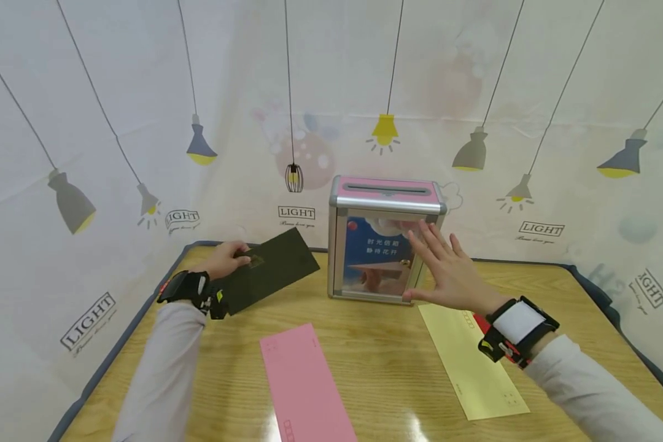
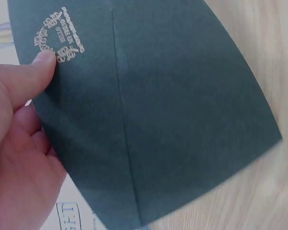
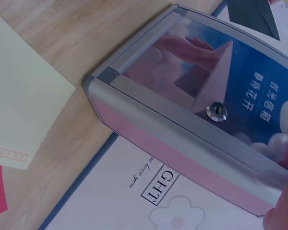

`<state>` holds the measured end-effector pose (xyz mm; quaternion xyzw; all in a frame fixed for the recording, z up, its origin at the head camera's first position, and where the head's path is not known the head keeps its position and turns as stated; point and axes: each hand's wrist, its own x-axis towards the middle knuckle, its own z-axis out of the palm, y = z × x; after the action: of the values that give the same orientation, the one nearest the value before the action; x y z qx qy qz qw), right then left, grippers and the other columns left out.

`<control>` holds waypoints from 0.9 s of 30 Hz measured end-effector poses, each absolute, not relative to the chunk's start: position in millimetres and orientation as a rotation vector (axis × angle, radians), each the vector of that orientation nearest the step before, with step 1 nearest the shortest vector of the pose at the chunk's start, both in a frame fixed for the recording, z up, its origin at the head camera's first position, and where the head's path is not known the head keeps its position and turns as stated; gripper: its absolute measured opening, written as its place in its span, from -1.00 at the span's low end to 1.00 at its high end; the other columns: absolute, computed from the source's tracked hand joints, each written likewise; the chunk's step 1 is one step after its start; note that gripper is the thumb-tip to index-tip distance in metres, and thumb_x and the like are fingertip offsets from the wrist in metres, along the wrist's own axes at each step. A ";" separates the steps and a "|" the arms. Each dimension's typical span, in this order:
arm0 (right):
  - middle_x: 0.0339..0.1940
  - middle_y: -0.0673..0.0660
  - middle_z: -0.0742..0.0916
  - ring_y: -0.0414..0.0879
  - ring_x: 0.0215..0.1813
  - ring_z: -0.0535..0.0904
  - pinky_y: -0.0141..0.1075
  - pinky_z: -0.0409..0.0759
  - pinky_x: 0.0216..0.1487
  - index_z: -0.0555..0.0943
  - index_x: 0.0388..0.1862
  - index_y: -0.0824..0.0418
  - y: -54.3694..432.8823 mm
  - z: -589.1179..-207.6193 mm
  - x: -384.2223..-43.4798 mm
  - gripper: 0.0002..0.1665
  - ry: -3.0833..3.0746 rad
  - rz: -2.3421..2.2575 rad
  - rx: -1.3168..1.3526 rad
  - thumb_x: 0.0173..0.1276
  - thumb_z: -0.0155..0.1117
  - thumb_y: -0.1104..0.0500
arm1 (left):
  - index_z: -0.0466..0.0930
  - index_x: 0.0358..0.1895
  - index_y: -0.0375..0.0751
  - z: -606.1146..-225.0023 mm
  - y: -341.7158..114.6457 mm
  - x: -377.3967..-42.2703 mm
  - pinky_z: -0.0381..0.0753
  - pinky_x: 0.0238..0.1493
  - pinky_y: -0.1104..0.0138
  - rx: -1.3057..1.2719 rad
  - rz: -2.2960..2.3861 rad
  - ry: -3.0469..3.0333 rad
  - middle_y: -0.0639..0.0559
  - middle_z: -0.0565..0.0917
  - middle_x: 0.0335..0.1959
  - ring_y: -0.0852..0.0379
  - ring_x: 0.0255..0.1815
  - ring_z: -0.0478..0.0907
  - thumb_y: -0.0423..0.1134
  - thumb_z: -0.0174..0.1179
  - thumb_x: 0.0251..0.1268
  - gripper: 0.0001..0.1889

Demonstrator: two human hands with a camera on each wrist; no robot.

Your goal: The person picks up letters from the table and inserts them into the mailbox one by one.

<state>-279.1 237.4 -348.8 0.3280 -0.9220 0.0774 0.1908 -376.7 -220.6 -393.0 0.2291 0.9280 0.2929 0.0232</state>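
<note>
My left hand (image 1: 224, 260) pinches a dark green envelope (image 1: 279, 270) by its edge, thumb on top beside a gold printed emblem (image 2: 60, 36). The envelope is tilted above the table, left of a pink and silver letter box (image 1: 385, 201). That box stands upright with a long slot (image 1: 387, 188) in its top and a blue picture panel with a small lock (image 3: 216, 112) on its front. My right hand (image 1: 457, 276) is spread with straight fingers, overlapping the box's front right side in the head view. Only a fingertip (image 3: 284, 211) shows in the right wrist view, right at the box's corner.
A pink envelope (image 1: 307, 383) lies at the table's front middle. To the right, a pale yellow envelope (image 1: 472, 362) lies with a red piece (image 1: 482, 323) partly hidden under my right wrist. Behind the wooden table (image 1: 221, 368) hangs a cloth (image 1: 342, 73) printed with lamps.
</note>
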 end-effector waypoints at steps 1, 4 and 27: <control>0.47 0.23 -0.10 0.11 0.46 -0.26 0.28 -0.13 0.27 -0.17 0.48 0.07 238.4 -346.7 -279.8 0.22 -2.584 0.212 0.913 0.02 -0.20 -0.61 | 0.41 -0.27 -0.40 -390.6 -222.0 -375.7 0.32 -0.32 0.23 0.691 0.941 2.873 -0.15 0.50 -0.39 0.05 -0.41 0.36 -0.37 0.04 0.29 -0.89; 0.48 0.21 -0.12 0.09 0.47 -0.28 0.28 -0.12 0.26 -0.19 0.48 0.05 241.4 -340.0 -282.3 0.21 -2.575 0.204 0.888 0.02 -0.21 -0.61 | 0.38 -0.29 -0.39 -385.4 -226.6 -373.3 0.32 -0.31 0.23 0.669 1.011 2.861 -0.14 0.49 -0.39 0.04 -0.38 0.36 -0.36 0.03 0.29 -0.89; 0.46 0.25 -0.17 0.17 0.45 -0.28 0.24 -0.22 0.30 -0.30 0.47 0.12 248.9 -306.4 -308.5 0.29 -2.693 0.337 0.719 0.04 0.14 -0.42 | 0.32 -0.27 -0.37 -322.7 -215.6 -347.8 0.26 -0.44 0.38 0.635 1.415 2.805 -0.01 0.30 -0.51 0.17 -0.50 0.25 -0.31 0.05 0.30 -0.83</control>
<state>-308.5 248.9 -306.4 0.2524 -0.9459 0.1183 0.1660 -347.8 -215.6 -322.7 0.1981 0.8747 0.4412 -0.0316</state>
